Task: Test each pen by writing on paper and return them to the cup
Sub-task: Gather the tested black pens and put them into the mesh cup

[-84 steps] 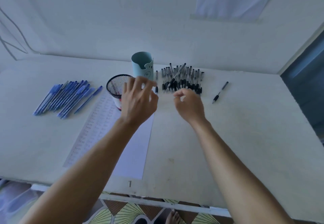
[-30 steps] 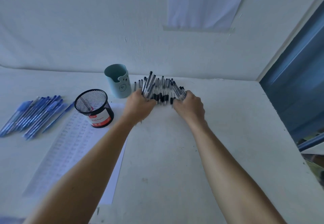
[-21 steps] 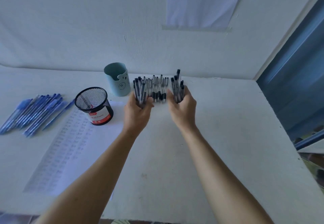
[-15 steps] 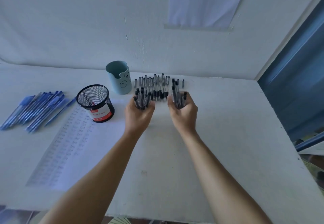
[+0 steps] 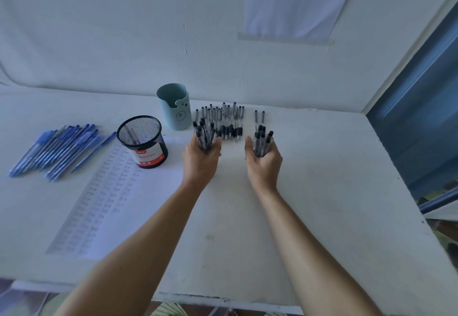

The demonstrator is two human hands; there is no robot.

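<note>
My left hand grips a bundle of black pens, tips pointing up and away. My right hand grips a second bundle of black pens. Between and beyond my hands a pile of black pens lies on the white table, with two loose pens to its right. The light teal cup stands just left of the pile. A black mesh cup with a red label stands on the sheet of paper, which carries rows of scribbles.
A row of blue pens lies at the table's left. The wall rises right behind the cups. A blue door frame borders the table on the right. The table's front edge runs near the bottom of the view.
Both hands closed on part of the black pen pile and drew apart and toward me, each lifting a bundle. The rest of the pile stays on the table.
</note>
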